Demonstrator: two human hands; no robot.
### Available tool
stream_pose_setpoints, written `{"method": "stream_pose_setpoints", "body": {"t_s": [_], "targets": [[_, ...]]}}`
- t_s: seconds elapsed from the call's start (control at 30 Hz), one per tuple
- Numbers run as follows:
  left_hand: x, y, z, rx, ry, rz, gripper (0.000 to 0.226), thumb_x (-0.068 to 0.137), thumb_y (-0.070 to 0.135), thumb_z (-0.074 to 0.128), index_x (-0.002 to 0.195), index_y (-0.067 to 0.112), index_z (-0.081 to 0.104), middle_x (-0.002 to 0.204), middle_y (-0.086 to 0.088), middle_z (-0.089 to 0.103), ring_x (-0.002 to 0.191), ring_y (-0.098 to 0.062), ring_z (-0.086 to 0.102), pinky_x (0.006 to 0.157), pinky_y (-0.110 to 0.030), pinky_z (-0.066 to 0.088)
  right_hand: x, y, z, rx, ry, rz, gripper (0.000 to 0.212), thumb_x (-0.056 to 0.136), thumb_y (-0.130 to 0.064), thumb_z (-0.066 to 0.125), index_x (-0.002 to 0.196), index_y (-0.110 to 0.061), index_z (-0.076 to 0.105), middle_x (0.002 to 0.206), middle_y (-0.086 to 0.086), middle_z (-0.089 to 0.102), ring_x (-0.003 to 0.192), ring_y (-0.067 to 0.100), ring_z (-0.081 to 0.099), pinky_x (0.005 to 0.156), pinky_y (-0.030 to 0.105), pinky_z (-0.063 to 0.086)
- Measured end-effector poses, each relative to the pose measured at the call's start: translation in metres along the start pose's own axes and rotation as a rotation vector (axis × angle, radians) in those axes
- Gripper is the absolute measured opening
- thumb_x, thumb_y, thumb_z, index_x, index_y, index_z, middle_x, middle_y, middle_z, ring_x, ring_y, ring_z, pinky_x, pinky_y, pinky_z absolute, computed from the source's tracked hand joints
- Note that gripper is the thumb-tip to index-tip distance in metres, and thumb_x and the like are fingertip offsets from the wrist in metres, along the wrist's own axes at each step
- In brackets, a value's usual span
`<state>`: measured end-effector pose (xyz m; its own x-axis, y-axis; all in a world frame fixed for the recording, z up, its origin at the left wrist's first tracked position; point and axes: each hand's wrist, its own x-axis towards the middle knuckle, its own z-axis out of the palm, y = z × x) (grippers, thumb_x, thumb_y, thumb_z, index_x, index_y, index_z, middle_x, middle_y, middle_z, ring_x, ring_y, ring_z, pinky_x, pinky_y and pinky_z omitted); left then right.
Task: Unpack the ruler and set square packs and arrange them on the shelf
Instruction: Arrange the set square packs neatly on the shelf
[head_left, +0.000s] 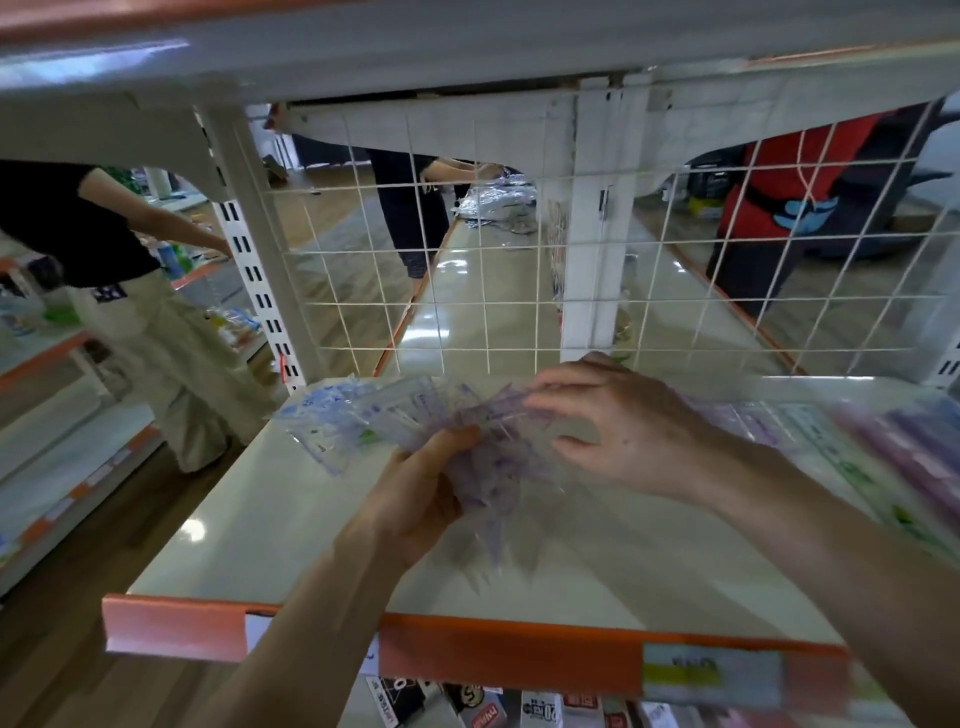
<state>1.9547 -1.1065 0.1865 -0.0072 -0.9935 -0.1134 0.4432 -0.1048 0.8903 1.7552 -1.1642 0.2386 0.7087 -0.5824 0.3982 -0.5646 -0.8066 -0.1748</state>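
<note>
My left hand (415, 493) grips a fanned bundle of clear ruler and set square packs (374, 415), printed in blue and purple, above the white shelf (249, 530). My right hand (613, 426) lies over the right side of the bundle, fingertips pinching the top purple pack. The bundle's lower corners point down toward the shelf. More purple and green packs (883, 457) lie on the shelf at the right, blurred.
A white wire grid (467, 291) backs the shelf, with an upright post (592, 249) behind it. An orange strip (467, 649) edges the shelf front. An upper shelf (363, 52) hangs close overhead. Two people stand at left and beyond the grid.
</note>
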Motion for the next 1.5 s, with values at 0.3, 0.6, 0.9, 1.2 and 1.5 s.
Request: {"method": "stream_pose_setpoints", "body": {"t_s": [0.3,0.6,0.9,1.2,1.5], "targets": [[0.02,-0.013,0.037,0.054,-0.042,-0.035,0.038,0.088,0.016,0.058,0.119,-0.004,0.059,0.114,-0.029,0.06,0.093,-0.035,0.06,0.075,-0.039,0.049,-0.024,0.035,-0.022,-0.102,-0.101,0.126,0.039,0.086,-0.026,0.066,0.125,-0.022,0.061,0.122,-0.005,0.057,0.114,0.015,0.051,0.092,0.03,0.043],[0.028,-0.02,0.025,-0.02,0.013,0.027,0.036,0.088,0.017,0.057,0.119,-0.002,0.06,0.104,-0.022,0.064,0.082,-0.027,0.064,0.06,-0.031,0.053,-0.047,0.076,-0.041,-0.02,-0.108,0.453,0.013,0.081,-0.026,0.071,0.09,-0.017,0.068,0.089,-0.001,0.063,0.088,0.019,0.06,0.076,0.032,0.044],[0.028,-0.021,0.018,-0.043,0.067,0.057,0.026,0.082,0.018,0.061,0.103,0.004,0.064,0.087,-0.016,0.067,0.067,-0.022,0.064,0.054,-0.029,0.053,-0.045,0.082,-0.028,-0.075,-0.379,0.578,0.021,0.079,-0.029,0.068,0.099,-0.023,0.067,0.099,-0.001,0.063,0.094,0.018,0.058,0.079,0.029,0.047],[0.025,-0.019,0.021,-0.048,0.035,0.068,0.027,0.082,0.017,0.059,0.104,0.003,0.065,0.089,-0.017,0.066,0.066,-0.02,0.064,0.054,-0.027,0.053,-0.043,0.084,-0.021,-0.114,-0.439,0.579,0.029,0.077,-0.029,0.067,0.106,-0.025,0.068,0.107,-0.001,0.064,0.099,0.019,0.058,0.082,0.03,0.049],[0.018,-0.014,0.026,-0.129,-0.021,-0.022,0.034,0.086,0.012,0.055,0.116,-0.003,0.06,0.101,-0.021,0.062,0.078,-0.026,0.066,0.069,-0.036,0.053,-0.003,0.01,-0.007,0.468,-0.027,0.454,0.036,0.088,-0.033,0.063,0.119,-0.015,0.062,0.11,-0.003,0.064,0.104,0.007,0.059,0.085,0.015,0.041]]}}
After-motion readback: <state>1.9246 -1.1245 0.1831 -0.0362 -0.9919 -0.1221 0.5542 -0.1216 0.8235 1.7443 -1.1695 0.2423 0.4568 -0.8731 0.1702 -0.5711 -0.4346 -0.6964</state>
